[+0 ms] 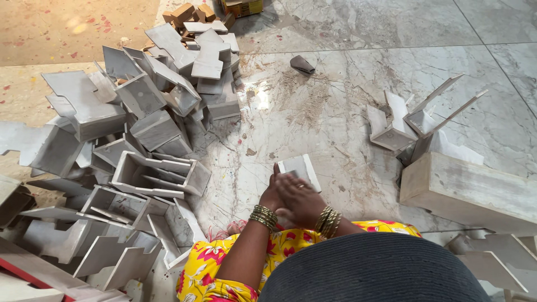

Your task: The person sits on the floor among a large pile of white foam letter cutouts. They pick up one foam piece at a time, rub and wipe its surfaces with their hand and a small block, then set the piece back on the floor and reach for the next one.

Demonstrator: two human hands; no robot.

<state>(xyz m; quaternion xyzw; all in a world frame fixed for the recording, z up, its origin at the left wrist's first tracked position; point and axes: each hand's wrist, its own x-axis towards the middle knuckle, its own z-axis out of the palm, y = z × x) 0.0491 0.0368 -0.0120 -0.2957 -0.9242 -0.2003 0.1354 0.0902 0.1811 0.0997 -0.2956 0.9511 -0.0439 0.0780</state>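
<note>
A small grey marble piece (300, 168) is gripped on the floor (347, 112) right in front of the knees; it's clamped by both the left hand (272, 196) and right hand (302, 198), pressed together; long axis is pointed away, tilted slightly left; a pile of similar pieces (140, 140) is seen at left.

Both hands meet low over the marble floor (347, 72): right hand (302, 198) overlaps left hand (272, 196), touching a small grey block (301, 168); grey pieces heap (140, 112) alongside.

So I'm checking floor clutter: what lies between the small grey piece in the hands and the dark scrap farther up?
Only bare marble floor dusted with sawdust, seen from the head view.
</note>
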